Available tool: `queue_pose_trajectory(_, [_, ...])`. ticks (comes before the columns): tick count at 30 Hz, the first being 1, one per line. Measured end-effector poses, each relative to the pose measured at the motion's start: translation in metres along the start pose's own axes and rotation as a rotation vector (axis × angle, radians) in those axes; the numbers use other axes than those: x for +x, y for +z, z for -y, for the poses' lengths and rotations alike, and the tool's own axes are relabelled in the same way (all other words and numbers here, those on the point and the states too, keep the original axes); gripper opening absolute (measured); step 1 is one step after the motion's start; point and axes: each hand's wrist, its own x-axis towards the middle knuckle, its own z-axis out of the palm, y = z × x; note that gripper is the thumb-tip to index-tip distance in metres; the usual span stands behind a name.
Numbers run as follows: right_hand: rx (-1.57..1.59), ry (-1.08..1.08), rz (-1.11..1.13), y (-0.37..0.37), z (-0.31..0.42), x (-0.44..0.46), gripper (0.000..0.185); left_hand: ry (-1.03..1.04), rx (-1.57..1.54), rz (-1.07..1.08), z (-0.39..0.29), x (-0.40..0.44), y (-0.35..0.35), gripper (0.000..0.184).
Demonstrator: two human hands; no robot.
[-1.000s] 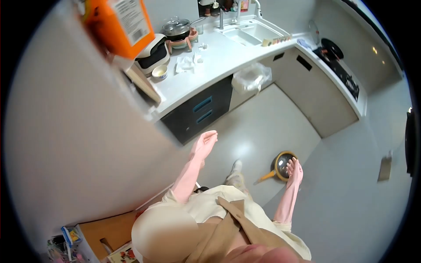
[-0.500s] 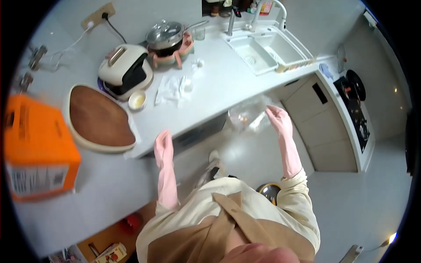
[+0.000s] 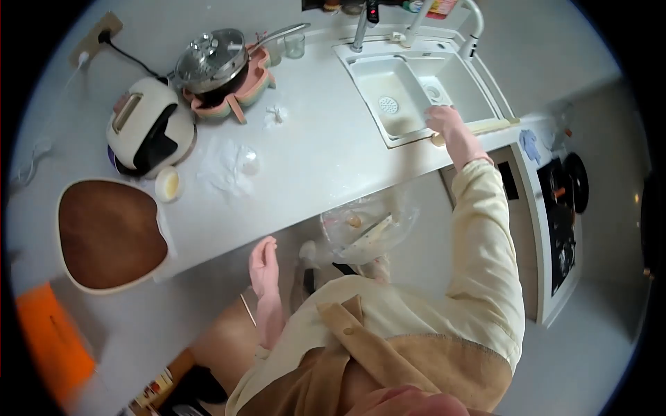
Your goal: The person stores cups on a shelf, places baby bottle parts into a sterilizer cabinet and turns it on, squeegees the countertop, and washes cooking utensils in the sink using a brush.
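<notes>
My right hand [image 3: 449,126], in a pink rubber glove, reaches over the front rim of the white double sink [image 3: 409,136], near the divider between its two basins. Its fingertips are foreshortened and smeared, so I cannot make out their grip. A small tan thing [image 3: 438,140] shows just below them at the rim. My left hand [image 3: 263,255], also in a pink glove, hangs in front of the counter edge with its fingers curled together and nothing visible in them. Below the counter, between the hands, is a clear plastic bag [image 3: 378,232] with scraps inside.
Along the counter [image 3: 298,173] stand a cream appliance [image 3: 149,128], a lidded pan [image 3: 211,62] on a pink stand [image 3: 239,97], a small bowl [image 3: 168,184], crumpled clear plastic [image 3: 225,170], a glass [image 3: 294,46] and a brown-topped board [image 3: 111,232]. An orange box [image 3: 55,340] is lower left.
My right hand has moved from beside the plastic bag up to the sink's front rim. My left hand stays low and curled. The view has shifted toward the sink.
</notes>
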Motion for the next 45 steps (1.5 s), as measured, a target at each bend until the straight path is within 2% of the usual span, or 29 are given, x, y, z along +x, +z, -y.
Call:
queue_pose_trajectory(2, [-0.256,-0.253,0.146,0.045,-0.029,0.055,0.035,-0.017,-0.024,-0.139,0.002,-0.021,0.015,0.021])
queue_pose_trajectory(4, [-0.201,-0.211,0.181,0.049,-0.034,0.081,0.034,-0.070,-0.083,-0.295,0.013,-0.054,0.039,0.021])
queue_pose_trajectory(7, [-0.293,-0.292,0.269,0.052,-0.044,0.088,0.031,-0.130,-0.199,-0.474,0.034,-0.110,0.073,0.022])
queue_pose_trajectory(10, [-0.462,-0.503,0.302,0.076,-0.077,0.107,0.026,-0.199,-0.222,-0.533,0.017,-0.149,0.127,0.023])
queue_pose_trajectory(13, [-0.622,-0.770,0.288,0.121,-0.102,0.133,0.024,-0.234,-0.107,-0.532,0.013,-0.163,0.154,0.024])
queue_pose_trajectory(16, [-0.590,-0.794,0.272,0.143,-0.129,0.140,0.024,-0.254,-0.089,-0.574,-0.006,-0.164,0.175,0.025])
queue_pose_trajectory(21, [-0.300,-0.519,0.335,0.142,-0.158,0.123,0.029,-0.207,-0.027,-0.584,-0.018,-0.173,0.193,0.025])
queue_pose_trajectory(28, [0.142,-0.132,0.320,0.130,-0.178,0.118,0.040,-0.333,0.005,-0.594,-0.005,-0.189,0.193,0.035])
queue_pose_trajectory(31, [0.580,0.133,0.063,0.098,-0.177,0.092,0.045,-0.440,0.217,-0.487,0.001,-0.186,0.186,0.048])
queue_pose_trajectory(32, [0.787,0.311,-0.161,0.048,-0.158,0.042,0.048,-0.489,0.286,-0.457,0.006,-0.181,0.183,0.055])
queue_pose_trajectory(33, [0.921,0.264,-0.395,0.031,-0.156,0.019,0.045,-0.536,0.354,-0.425,0.012,-0.175,0.179,0.063])
queue_pose_trajectory(34, [1.049,0.218,-0.634,0.019,-0.152,-0.004,0.042,-0.489,0.519,-0.404,0.020,-0.174,0.176,0.070])
queue_pose_trajectory(35, [1.042,0.224,-0.769,-0.010,-0.137,-0.047,0.034,-0.444,0.687,-0.392,0.027,-0.173,0.172,0.078])
queue_pose_trajectory(36, [1.030,0.236,-0.912,-0.028,-0.120,-0.092,0.028,-0.274,0.859,-0.309,0.034,-0.170,0.167,0.082])
queue_pose_trajectory(37, [1.114,0.204,-0.892,-0.016,-0.109,-0.125,0.025,-0.092,1.035,-0.250,0.041,-0.167,0.162,0.085])
queue_pose_trajectory(38, [1.193,0.177,-0.871,0.003,-0.097,-0.156,0.026,0.072,1.103,-0.099,0.040,-0.163,0.158,0.085])
queue_pose_trajectory(39, [1.342,0.103,-0.777,0.037,-0.076,-0.182,0.027,0.204,1.149,0.040,0.040,-0.160,0.157,0.083])
queue_pose_trajectory(42, [1.321,0.427,-0.001,0.084,0.050,-0.260,0.024,0.546,1.228,0.373,0.043,-0.146,0.158,0.072])
queue_pose_trajectory(43, [1.398,0.417,0.128,0.111,0.096,-0.271,0.020,0.650,1.255,0.446,0.048,-0.139,0.158,0.067])
queue_pose_trajectory(45, [1.515,0.408,0.400,0.163,0.186,-0.293,0.045,0.841,1.347,0.499,0.070,-0.117,0.157,0.058])
